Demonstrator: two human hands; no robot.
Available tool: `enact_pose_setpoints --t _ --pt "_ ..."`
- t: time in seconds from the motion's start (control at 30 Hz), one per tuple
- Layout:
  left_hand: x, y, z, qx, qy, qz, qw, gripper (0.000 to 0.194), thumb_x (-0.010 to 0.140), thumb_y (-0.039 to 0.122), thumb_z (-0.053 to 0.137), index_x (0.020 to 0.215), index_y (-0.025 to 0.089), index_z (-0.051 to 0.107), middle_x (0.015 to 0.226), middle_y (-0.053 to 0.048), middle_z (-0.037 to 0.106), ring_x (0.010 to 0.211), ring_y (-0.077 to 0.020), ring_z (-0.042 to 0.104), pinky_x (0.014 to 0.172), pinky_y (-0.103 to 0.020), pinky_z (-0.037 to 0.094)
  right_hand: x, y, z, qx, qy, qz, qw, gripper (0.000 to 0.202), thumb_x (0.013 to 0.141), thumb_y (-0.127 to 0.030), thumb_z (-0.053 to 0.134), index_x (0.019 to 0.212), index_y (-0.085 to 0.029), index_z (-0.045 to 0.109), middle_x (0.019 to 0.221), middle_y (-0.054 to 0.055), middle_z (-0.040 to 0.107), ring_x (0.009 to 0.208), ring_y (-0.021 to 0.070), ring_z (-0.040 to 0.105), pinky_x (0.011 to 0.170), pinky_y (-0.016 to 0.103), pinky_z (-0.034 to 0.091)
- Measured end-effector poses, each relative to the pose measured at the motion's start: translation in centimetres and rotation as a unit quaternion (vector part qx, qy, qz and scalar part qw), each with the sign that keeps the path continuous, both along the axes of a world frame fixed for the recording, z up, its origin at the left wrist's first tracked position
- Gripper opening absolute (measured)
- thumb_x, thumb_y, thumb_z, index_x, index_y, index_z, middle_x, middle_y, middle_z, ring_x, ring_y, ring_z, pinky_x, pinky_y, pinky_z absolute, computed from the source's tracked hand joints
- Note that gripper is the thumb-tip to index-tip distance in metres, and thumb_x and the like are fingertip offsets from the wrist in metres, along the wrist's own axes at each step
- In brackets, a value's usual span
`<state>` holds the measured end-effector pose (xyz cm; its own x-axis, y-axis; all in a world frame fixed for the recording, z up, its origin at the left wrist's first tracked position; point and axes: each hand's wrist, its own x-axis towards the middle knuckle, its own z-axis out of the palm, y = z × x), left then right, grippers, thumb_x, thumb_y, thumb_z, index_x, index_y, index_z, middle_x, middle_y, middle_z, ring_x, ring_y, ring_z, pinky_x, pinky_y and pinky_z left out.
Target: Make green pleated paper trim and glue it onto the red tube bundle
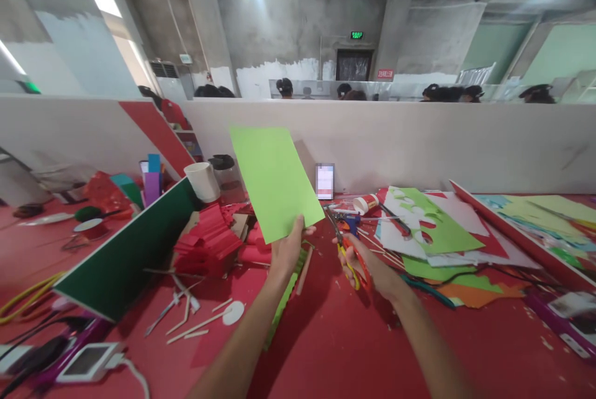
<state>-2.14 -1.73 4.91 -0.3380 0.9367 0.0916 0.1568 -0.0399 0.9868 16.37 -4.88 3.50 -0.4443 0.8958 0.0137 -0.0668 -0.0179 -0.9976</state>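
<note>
A flat sheet of light green paper [274,182] is held up by its lower edge in my left hand [291,247], thumb in front. To its right my right hand [361,262] grips scissors [347,250] with red and yellow handles, their blades pointing up and forward beside the paper's lower right corner. Blades and paper look apart. Beneath my left hand lie a folded green paper strip [284,306] and a wooden stick [304,272] on the red table [344,355].
Folded red paper [209,241] and a green board [135,250] stand left. A white cup [202,181], a phone [325,181] and a blue glue gun [351,221] are behind. Cut paper sheets [437,219] lie right. A white partition [395,144] crosses the back, with people's heads beyond.
</note>
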Motion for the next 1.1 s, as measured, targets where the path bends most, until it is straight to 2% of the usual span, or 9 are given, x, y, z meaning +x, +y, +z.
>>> enact_pose_setpoints --t 0.1,0.2,0.3,0.47,0.67,0.8,0.97,1.1 --pt "0.0 -0.1 0.5 -0.003 0.003 -0.025 1.0 0.038 0.086 0.046 0.05 0.075 0.017 0.072 0.076 -0.007 0.075 0.096 -0.025 0.068 0.103 -0.036 0.04 -0.6 -0.2 -0.5 0.004 -0.009 0.031 0.999 0.04 0.086 -0.057 0.052 0.107 -0.025 0.044 0.071 -0.006 0.043 0.047 0.0067 0.039 0.047 0.021 0.042" --pt "0.0 0.1 0.6 0.001 -0.009 -0.003 1.0 0.036 0.087 0.043 0.049 0.079 0.017 0.072 0.078 -0.006 0.076 0.094 -0.0245 0.068 0.101 -0.034 0.043 -0.8 -0.5 -0.6 0.013 -0.035 0.045 0.998 0.039 0.088 -0.056 0.049 0.11 -0.025 0.042 0.067 -0.007 0.041 0.046 0.0075 0.039 0.048 0.022 0.044" --pt "-0.3 0.3 0.2 0.006 -0.008 0.012 1.0 0.039 0.088 0.047 0.048 0.08 0.019 0.073 0.082 -0.007 0.076 0.098 -0.0256 0.067 0.104 -0.034 0.04 -0.8 -0.8 -0.5 0.028 -0.062 0.05 0.996 0.039 0.089 -0.056 0.046 0.113 -0.025 0.041 0.063 -0.008 0.039 0.046 0.0084 0.038 0.048 0.023 0.045" --pt "-0.9 0.8 -0.4 0.031 -0.003 0.028 0.999 0.042 0.089 0.049 0.046 0.082 0.019 0.074 0.083 -0.008 0.076 0.101 -0.0268 0.066 0.106 -0.036 0.038 -0.8 -1.2 -0.6 0.028 -0.072 0.078 0.994 0.03 0.091 -0.053 0.044 0.101 -0.025 0.046 0.061 -0.007 0.038 0.047 0.0081 0.036 0.051 0.023 0.047" --pt "-0.4 0.5 0.5 0.044 -0.044 0.026 0.998 0.035 0.09 0.041 0.046 0.099 0.018 0.071 0.085 -0.006 0.076 0.083 -0.0244 0.071 0.091 -0.033 0.05 -0.3 -1.5 -0.2 0.021 -0.092 0.102 0.99 0.033 0.091 -0.055 0.042 0.101 -0.025 0.046 0.066 -0.006 0.041 0.05 0.0088 0.041 0.053 0.026 0.051" --pt "0.1 0.1 0.2 -0.009 -0.02 0.007 1.0 0.042 0.089 0.048 0.045 0.084 0.018 0.073 0.078 -0.009 0.075 0.091 -0.0278 0.069 0.095 -0.036 0.047 -0.9 -1.5 0.1 0.032 -0.068 0.083 0.994 0.031 0.091 -0.053 0.046 0.104 -0.025 0.046 0.065 -0.007 0.036 0.05 0.0088 0.04 0.049 0.024 0.049" --pt "0.7 0.3 -1.2 0.018 -0.021 -0.001 1.0 0.039 0.087 0.05 0.048 0.084 0.018 0.072 0.086 -0.01 0.075 0.107 -0.0277 0.064 0.104 -0.037 0.04 -2.0 -1.3 -0.3 0.033 -0.043 0.048 0.997 0.039 0.086 -0.058 0.051 0.108 -0.025 0.044 0.068 -0.007 0.039 0.043 0.0064 0.04 0.044 0.023 0.048" --pt "0.9 0.2 -1.2 0.019 0.013 0.004 1.0 0.039 0.089 0.048 0.046 0.08 0.02 0.072 0.089 -0.009 0.074 0.114 -0.0269 0.06 0.11 -0.037 0.034 -2.4 -1.0 -0.6 0.017 -0.014 0.029 0.999 0.046 0.082 -0.062 0.054 0.107 -0.025 0.043 0.072 -0.007 0.042 0.041 0.0046 0.038 0.039 0.022 0.047"
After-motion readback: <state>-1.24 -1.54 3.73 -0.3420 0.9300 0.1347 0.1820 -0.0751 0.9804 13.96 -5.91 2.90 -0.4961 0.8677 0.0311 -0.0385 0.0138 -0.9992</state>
